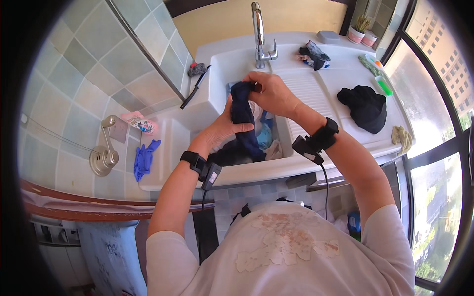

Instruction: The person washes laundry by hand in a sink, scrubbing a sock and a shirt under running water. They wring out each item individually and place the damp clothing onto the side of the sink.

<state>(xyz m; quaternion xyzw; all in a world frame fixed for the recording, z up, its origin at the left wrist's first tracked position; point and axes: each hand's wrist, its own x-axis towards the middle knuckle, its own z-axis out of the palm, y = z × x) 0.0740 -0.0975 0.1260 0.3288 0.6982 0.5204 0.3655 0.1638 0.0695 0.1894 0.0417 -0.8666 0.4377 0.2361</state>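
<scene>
A dark navy cloth garment (242,103) is held up over the basin of a white laundry sink (251,168). My left hand (226,127) grips it from the left, thumb across its front. At its upper end, the fingers of my right hand (272,92) pinch the fabric. The garment's lower part hangs down into the basin, among a light blue cloth (264,137), a pale cloth (274,150) and a black cloth (229,153). What lies beneath the top layer of laundry is hidden.
Behind the basin stands a chrome faucet (260,48). On the right-hand washboard side lie a black garment (364,109), bunched socks (314,55), a green-bristled brush (384,86) and a yellowish cloth (401,137). Blue rubber gloves (145,159) and a black-handled brush (196,87) lie left.
</scene>
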